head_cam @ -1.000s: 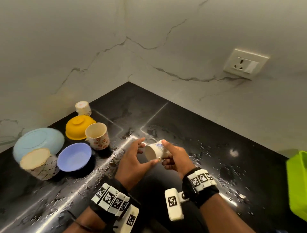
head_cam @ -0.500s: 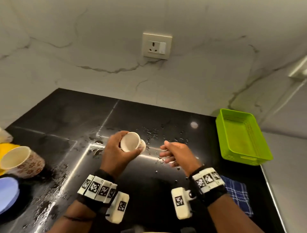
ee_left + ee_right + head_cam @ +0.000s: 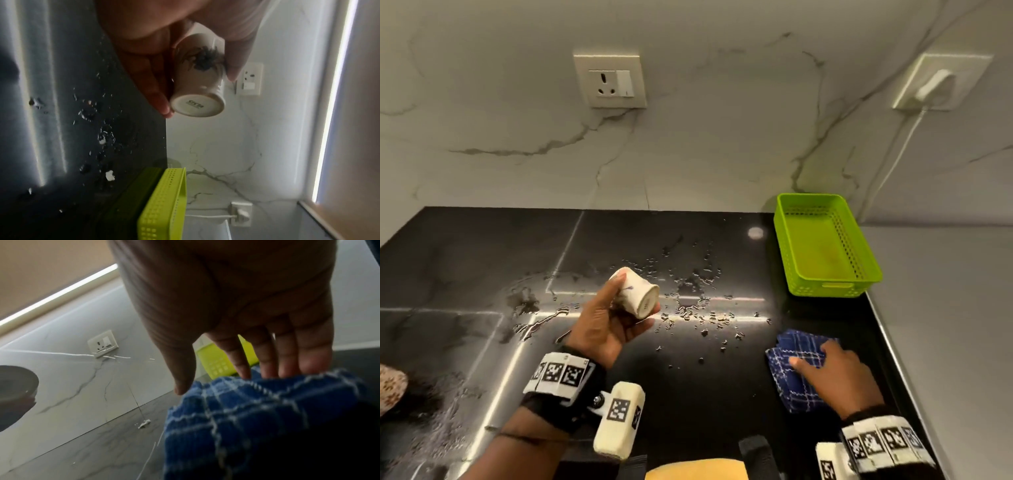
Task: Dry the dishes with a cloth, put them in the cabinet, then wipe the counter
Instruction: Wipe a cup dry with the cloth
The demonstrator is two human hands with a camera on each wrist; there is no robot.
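Observation:
My left hand (image 3: pixel 627 308) grips a small white cup (image 3: pixel 639 296) with a dark floral print, held on its side above the wet black counter (image 3: pixel 465 260), its base turned right. The left wrist view shows the cup (image 3: pixel 197 91) pinched between the thumb and fingers (image 3: pixel 158 91) of that hand (image 3: pixel 199 95). To the right, my right hand (image 3: pixel 810 354) rests on a crumpled blue checked cloth (image 3: pixel 791 387) lying on the counter. In the right wrist view the fingers (image 3: pixel 267 356) reach straight onto the cloth (image 3: pixel 257 418), and the thumb stays apart from it.
An empty green plastic basket (image 3: pixel 780 236) stands at the back right against the marble wall. Water drops (image 3: pixel 688 284) are scattered across the counter's middle. A floral mug (image 3: pixel 390 387) shows at the left edge. Two wall sockets (image 3: pixel 610 82) are above; a cabled plug (image 3: pixel 935 85) sits in the right one.
The view has swung right. My right hand let go of the cup and moved down right onto the blue cloth. The left hand now holds the cup alone and has turned its base rightward.

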